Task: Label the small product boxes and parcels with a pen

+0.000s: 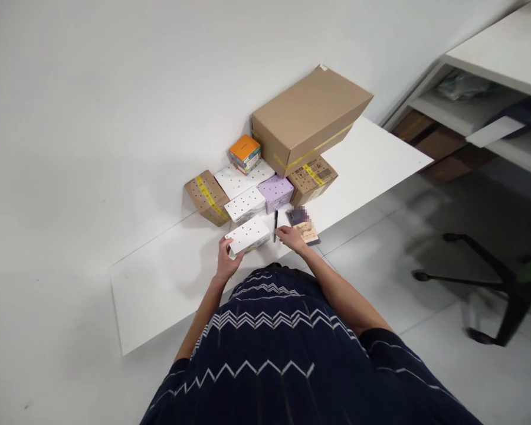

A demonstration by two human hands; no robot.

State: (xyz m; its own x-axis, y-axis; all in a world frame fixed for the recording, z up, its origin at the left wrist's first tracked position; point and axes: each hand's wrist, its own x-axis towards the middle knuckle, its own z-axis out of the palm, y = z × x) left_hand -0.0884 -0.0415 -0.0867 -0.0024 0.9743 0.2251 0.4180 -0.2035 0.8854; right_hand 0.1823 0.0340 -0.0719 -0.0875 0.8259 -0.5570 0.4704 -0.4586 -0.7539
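My left hand (228,260) grips the left end of a small white box (248,234) with dark dots on its top, thumb at the near side and fingers at the far side. My right hand (291,237) is closed, its fingertips pinching a slim black pen (276,219) just right of that box. Beside the right hand lies a book or booklet (308,230) with a dark and cream cover, partly blurred out. Behind the held box sits a second white dotted box (245,204), next to a lilac dotted box (276,192).
Along the wall on the white table (159,283) stand a large brown carton (312,109), a smaller taped carton (313,179), another taped brown box (206,198) and an orange box (245,150) on a flat white box (230,182). White shelving (469,112) and a wheeled chair (504,283) are at right.
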